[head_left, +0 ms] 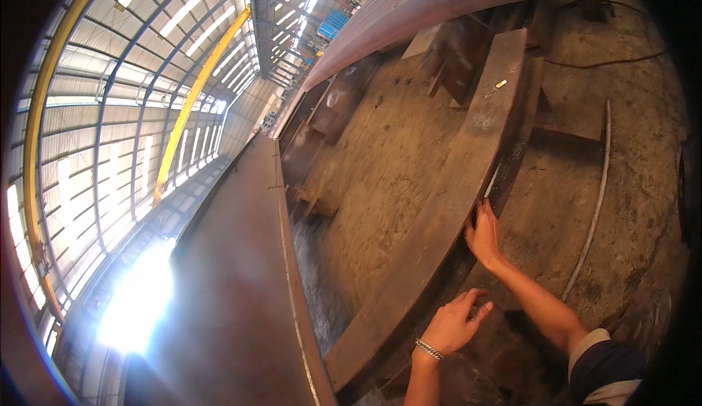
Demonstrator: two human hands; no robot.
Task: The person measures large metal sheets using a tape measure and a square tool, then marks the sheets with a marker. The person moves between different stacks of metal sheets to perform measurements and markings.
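Note:
A long brown steel beam [439, 209] runs in a curve from the lower middle to the upper right. Along its right side, my right hand [482, 234] reaches up with the fingers closed on a thin white stick [492, 181], whose tip points away from me. What kind of stick it is I cannot make out. Closer to me, my left hand [450, 325], with a chain bracelet at the wrist, hovers beside the beam's near part. Its fingers are apart and nothing is in them. A small yellow and white piece [501, 84] lies on top of the beam farther off.
A wide, dark steel plate [241, 282] with a raised edge stands at the left. Another large reddish steel piece [453, 4] crosses the far side. A thin rod or hose [592, 216] lies on the dirty floor [387, 157] to the right; a cable [607, 62] runs behind.

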